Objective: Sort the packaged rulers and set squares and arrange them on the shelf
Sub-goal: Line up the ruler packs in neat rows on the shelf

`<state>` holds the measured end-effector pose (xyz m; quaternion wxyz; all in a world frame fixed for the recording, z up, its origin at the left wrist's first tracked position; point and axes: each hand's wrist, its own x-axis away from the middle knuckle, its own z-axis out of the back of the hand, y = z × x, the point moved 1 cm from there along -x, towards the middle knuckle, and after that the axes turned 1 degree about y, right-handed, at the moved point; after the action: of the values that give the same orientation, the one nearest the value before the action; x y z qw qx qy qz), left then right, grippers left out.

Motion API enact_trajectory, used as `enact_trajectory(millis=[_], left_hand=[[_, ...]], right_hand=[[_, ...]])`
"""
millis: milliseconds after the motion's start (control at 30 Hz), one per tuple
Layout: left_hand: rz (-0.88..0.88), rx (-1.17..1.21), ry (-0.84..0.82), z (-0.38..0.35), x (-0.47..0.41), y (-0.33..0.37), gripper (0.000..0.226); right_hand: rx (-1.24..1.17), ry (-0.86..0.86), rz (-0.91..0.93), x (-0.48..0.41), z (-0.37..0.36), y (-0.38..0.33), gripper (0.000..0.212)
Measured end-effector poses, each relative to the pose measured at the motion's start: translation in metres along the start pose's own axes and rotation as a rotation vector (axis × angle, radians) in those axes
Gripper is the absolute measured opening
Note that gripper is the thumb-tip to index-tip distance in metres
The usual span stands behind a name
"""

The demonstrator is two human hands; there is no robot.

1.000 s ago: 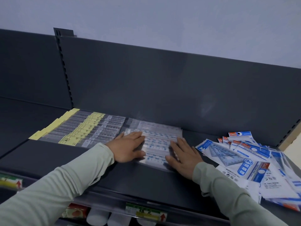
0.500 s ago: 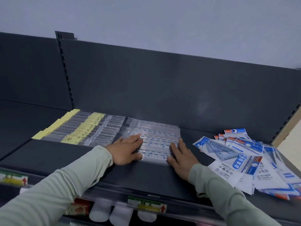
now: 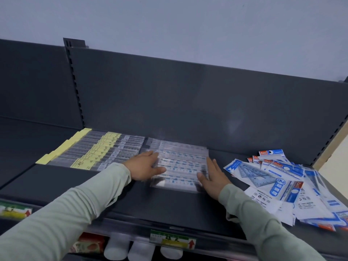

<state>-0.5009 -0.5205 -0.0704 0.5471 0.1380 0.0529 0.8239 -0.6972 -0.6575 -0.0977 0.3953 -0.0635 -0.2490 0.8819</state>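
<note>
A row of clear packaged rulers with blue marks (image 3: pixel 181 162) lies overlapped on the dark shelf (image 3: pixel 169 208). My left hand (image 3: pixel 145 166) rests flat on the row's left end, fingers straight. Along the row's right edge my right hand (image 3: pixel 212 176) presses with straight fingers. To the left lies a second row of clear rulers with yellow labels (image 3: pixel 98 154). A loose heap of blue-and-white set square packs (image 3: pixel 282 183) sits at the right of the shelf.
The shelf's dark back panel (image 3: pixel 188 102) rises behind the rows. Price tags (image 3: pixel 173 240) hang on the front rail, with white bottles (image 3: pixel 116 249) on the level below. The shelf's left section (image 3: pixel 22 146) is bare.
Both hands have slid slightly along the blue-marked ruler row, squaring its ends. The view has shifted a little; the other packs have not moved.
</note>
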Motion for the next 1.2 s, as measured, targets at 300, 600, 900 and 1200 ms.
enact_trajectory(millis=[300,600,900,1200], left_hand=[[0.105,-0.009,-0.012,0.008,-0.045,-0.009,0.066],[0.062,0.004,0.014,0.001,-0.046,-0.010,0.049],[-0.010,-0.074,0.093,0.014,-0.033,0.000,0.057],[-0.253,-0.380,0.288,0.026,-0.031,0.075,0.044]], right_hand=[[0.024,-0.018,-0.083,-0.034,0.007,-0.009,0.066],[0.225,0.000,-0.084,-0.033,-0.003,-0.008,0.064],[0.259,0.089,0.022,-0.018,0.020,0.000,0.060],[0.593,0.207,-0.052,0.021,0.072,0.026,0.051]])
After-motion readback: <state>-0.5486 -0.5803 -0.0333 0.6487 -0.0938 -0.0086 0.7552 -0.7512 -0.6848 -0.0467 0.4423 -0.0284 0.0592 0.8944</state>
